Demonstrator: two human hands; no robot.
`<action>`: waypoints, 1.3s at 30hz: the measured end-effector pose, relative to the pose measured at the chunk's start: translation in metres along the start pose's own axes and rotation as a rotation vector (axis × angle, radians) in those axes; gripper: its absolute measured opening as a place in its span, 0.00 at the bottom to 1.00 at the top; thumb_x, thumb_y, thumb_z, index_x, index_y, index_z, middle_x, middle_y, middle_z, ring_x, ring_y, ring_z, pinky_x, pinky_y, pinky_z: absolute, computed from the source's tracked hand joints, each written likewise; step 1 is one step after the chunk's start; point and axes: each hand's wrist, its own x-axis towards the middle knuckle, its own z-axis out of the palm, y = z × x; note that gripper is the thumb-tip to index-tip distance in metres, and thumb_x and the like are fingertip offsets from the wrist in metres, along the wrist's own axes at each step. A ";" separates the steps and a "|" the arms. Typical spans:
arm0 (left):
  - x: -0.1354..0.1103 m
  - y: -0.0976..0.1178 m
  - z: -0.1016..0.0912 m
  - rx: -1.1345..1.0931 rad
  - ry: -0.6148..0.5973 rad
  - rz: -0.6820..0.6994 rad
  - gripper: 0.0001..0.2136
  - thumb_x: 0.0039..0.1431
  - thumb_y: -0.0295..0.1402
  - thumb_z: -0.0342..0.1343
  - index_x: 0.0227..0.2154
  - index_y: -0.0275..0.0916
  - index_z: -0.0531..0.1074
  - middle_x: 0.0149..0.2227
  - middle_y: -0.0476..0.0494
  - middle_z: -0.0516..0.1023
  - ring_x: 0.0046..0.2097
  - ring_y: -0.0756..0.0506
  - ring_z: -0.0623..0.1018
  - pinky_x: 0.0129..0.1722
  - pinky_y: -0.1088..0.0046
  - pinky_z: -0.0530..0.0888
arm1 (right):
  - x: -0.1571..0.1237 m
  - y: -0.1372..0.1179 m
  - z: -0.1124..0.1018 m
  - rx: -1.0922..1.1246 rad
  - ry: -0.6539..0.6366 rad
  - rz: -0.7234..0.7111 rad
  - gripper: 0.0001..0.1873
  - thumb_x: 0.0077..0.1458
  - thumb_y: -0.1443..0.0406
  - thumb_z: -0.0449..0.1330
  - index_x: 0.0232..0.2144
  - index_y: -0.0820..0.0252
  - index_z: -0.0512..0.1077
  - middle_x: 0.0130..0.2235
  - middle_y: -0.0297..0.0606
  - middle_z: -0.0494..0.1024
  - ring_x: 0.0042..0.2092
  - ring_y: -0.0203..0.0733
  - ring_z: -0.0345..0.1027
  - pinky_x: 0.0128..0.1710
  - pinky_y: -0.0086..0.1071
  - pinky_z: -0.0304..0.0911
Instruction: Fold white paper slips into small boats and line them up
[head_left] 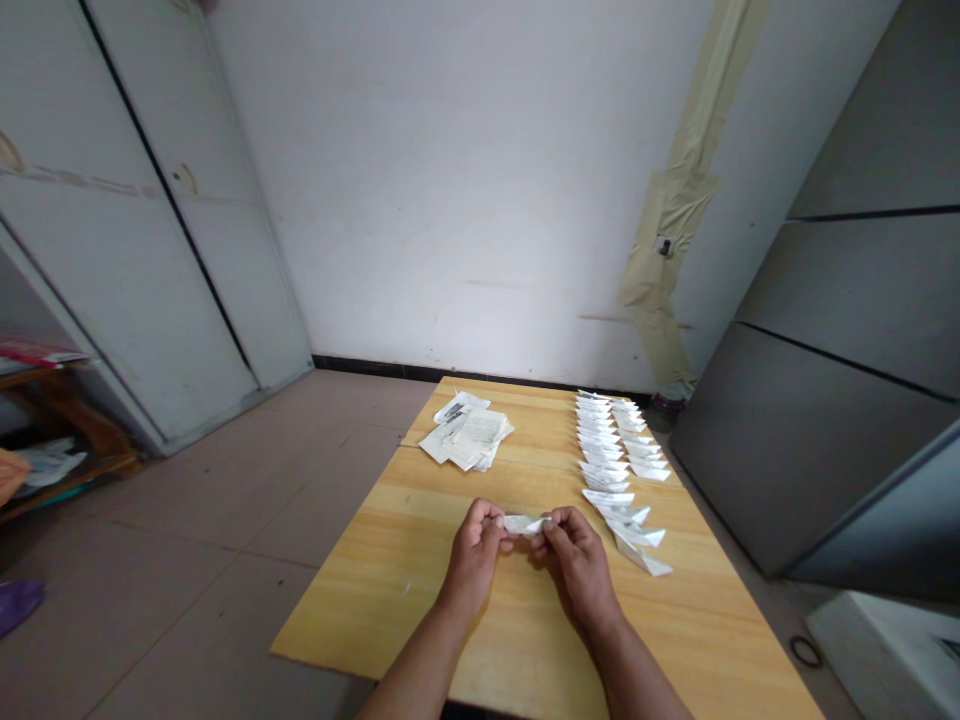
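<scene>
Both my hands pinch a small folded piece of white printed paper above the middle of a pine-coloured wooden tabletop. My left hand grips its left end, and my right hand grips its right end. Two close rows of folded paper boats run along the table's right side, with the nearest ones just right of my right hand. Farther off, to the left, lies a loose pile of printed paper sheets.
A grey metal cabinet stands right of the table, and a white cabinet stands to the left. The table's far end nears a white wall with beige tape. A wooden shelf holding papers is at far left. Tiled floor surrounds the table.
</scene>
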 end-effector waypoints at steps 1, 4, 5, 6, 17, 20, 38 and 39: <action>0.000 0.000 -0.001 -0.030 -0.002 -0.001 0.17 0.53 0.50 0.57 0.31 0.39 0.65 0.31 0.46 0.78 0.33 0.45 0.79 0.34 0.70 0.74 | 0.000 0.000 0.000 0.002 0.009 0.007 0.20 0.46 0.52 0.68 0.29 0.57 0.64 0.22 0.33 0.76 0.21 0.34 0.64 0.23 0.27 0.58; 0.000 -0.004 -0.002 -0.138 -0.035 -0.001 0.18 0.54 0.49 0.59 0.32 0.39 0.65 0.31 0.46 0.78 0.34 0.46 0.79 0.37 0.69 0.74 | 0.001 -0.001 -0.001 0.015 0.033 0.037 0.23 0.43 0.51 0.69 0.29 0.57 0.64 0.22 0.33 0.76 0.20 0.35 0.65 0.21 0.28 0.61; 0.001 -0.005 -0.002 -0.175 -0.047 -0.005 0.17 0.54 0.48 0.59 0.32 0.39 0.65 0.31 0.46 0.78 0.34 0.46 0.78 0.37 0.69 0.73 | 0.001 -0.002 -0.001 0.022 0.041 0.045 0.23 0.43 0.51 0.70 0.29 0.57 0.63 0.21 0.33 0.76 0.20 0.35 0.65 0.20 0.28 0.61; 0.001 -0.007 -0.002 -0.206 -0.056 -0.012 0.17 0.54 0.48 0.60 0.32 0.39 0.64 0.31 0.46 0.78 0.34 0.46 0.78 0.37 0.69 0.73 | 0.001 -0.002 -0.001 0.028 0.049 0.051 0.24 0.42 0.51 0.70 0.29 0.57 0.63 0.21 0.33 0.76 0.20 0.35 0.65 0.19 0.28 0.61; 0.000 -0.004 -0.002 -0.229 -0.055 -0.034 0.14 0.52 0.41 0.62 0.34 0.39 0.65 0.29 0.48 0.76 0.32 0.47 0.76 0.35 0.71 0.72 | 0.001 -0.002 0.000 0.046 0.017 0.016 0.22 0.44 0.52 0.70 0.29 0.57 0.63 0.22 0.33 0.76 0.22 0.35 0.66 0.22 0.28 0.63; -0.001 0.001 0.000 -0.169 -0.047 -0.063 0.16 0.47 0.35 0.63 0.39 0.39 0.67 0.33 0.47 0.76 0.33 0.48 0.76 0.35 0.73 0.72 | 0.001 0.002 0.000 0.032 -0.011 0.003 0.21 0.46 0.53 0.69 0.29 0.57 0.63 0.22 0.34 0.77 0.22 0.35 0.66 0.23 0.28 0.63; -0.002 0.002 -0.001 -0.035 -0.049 -0.019 0.21 0.43 0.34 0.64 0.43 0.37 0.70 0.28 0.51 0.71 0.30 0.49 0.72 0.31 0.74 0.67 | -0.004 -0.001 0.002 0.009 -0.111 0.012 0.19 0.48 0.53 0.68 0.28 0.58 0.65 0.22 0.33 0.76 0.22 0.35 0.65 0.24 0.28 0.60; -0.001 0.002 -0.001 -0.038 -0.046 -0.021 0.21 0.43 0.34 0.64 0.43 0.37 0.70 0.28 0.51 0.72 0.30 0.49 0.72 0.32 0.73 0.67 | -0.004 0.000 0.001 0.008 -0.107 0.017 0.19 0.48 0.53 0.68 0.29 0.57 0.65 0.22 0.33 0.76 0.21 0.35 0.65 0.23 0.28 0.60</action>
